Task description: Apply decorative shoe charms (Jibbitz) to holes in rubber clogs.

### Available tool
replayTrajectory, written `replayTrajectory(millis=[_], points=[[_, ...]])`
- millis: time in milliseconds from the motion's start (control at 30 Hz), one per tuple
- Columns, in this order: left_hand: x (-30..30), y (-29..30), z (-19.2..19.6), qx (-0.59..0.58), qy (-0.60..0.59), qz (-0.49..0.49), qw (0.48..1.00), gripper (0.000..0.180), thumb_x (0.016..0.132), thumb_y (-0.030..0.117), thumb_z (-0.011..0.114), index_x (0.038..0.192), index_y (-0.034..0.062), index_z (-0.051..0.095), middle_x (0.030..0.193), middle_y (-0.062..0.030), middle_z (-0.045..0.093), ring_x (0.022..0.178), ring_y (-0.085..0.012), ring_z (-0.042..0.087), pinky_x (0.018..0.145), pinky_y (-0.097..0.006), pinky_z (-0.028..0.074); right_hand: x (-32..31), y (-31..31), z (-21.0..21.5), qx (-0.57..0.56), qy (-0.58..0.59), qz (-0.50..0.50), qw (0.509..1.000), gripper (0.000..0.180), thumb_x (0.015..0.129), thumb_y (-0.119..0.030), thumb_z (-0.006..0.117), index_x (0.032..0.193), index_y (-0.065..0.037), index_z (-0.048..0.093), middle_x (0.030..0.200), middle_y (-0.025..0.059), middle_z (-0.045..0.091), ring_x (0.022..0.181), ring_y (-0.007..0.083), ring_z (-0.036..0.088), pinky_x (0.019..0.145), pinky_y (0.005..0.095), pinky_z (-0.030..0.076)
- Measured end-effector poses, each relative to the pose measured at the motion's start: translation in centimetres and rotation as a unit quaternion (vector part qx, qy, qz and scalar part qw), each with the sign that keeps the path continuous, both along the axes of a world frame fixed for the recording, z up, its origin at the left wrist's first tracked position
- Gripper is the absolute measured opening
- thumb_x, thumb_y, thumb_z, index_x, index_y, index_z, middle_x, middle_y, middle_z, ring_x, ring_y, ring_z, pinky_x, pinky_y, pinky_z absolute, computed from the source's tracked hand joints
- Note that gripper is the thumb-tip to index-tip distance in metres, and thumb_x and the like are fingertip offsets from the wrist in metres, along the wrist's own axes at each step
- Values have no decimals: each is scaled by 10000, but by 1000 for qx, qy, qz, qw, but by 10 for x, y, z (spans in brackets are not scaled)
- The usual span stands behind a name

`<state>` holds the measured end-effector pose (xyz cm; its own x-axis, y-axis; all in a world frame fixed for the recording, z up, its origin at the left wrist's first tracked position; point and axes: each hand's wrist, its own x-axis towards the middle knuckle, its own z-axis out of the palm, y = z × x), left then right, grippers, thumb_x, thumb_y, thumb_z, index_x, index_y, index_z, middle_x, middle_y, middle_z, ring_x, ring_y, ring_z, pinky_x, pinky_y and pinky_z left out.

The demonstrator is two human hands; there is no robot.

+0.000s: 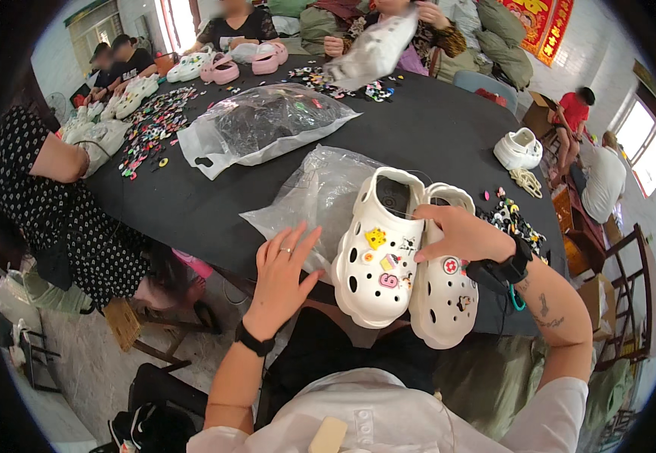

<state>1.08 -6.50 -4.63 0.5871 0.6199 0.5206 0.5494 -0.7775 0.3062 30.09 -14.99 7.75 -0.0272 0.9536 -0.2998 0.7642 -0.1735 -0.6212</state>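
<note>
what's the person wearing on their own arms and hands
Both forearms are bare below short white sleeves. The left hand has a ring on one finger and a black band at the wrist. The right hand has a black wrist strap carrying a small black device with a teal loop; the forearm bears dark tattoos.

Daylight fills the room, coming from a window (651,147) at the right edge and a doorway (180,19) at upper left, both blown out to white. The black table (433,136) soaks up light, while the clear bags (267,124) on it show soft glare. Shadows are faint. The fisheye bends everything toward a dark round rim. A white shoe (373,49) at top centre is motion-blurred; the centre is sharp.
</note>
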Motion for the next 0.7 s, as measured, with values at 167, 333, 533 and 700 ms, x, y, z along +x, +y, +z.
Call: replayTrajectory(millis=[167,333,533,700], points=[[-17,30,-15,-71,12,-1,997,238,799,112,653,1036,117,675,930,-68,639,950,-269,594,868,-418,384,14,-13,-3,64,-34,12,997,532,725,-238,837,1155,-57,580,870,59,603,806,137,570,712,296,451],[-88,59,-1,-41,-222,248,942,137,895,80,514,975,0,590,880,-150,621,858,-336,608,782,-413,471,20,-15,-2,55,-27,-12,998,527,720,-235,841,1142,-51,586,891,70,629,817,143,575,733,293,457],[-97,15,-5,-19,-408,154,900,130,878,112,566,951,5,573,899,-110,592,834,-272,593,778,-383,473,23,-13,-3,64,-51,14,997,583,740,-250,818,1223,-56,555,910,154,650,847,276,632,767,382,475],[-52,-44,0,22,-451,96,887,157,856,129,609,967,20,586,915,-103,583,833,-262,585,772,-373,474,-18,-23,21,208,-244,50,946,885,690,-278,848,1418,-94,379,1185,214,573,1083,365,569,900,441,454]])
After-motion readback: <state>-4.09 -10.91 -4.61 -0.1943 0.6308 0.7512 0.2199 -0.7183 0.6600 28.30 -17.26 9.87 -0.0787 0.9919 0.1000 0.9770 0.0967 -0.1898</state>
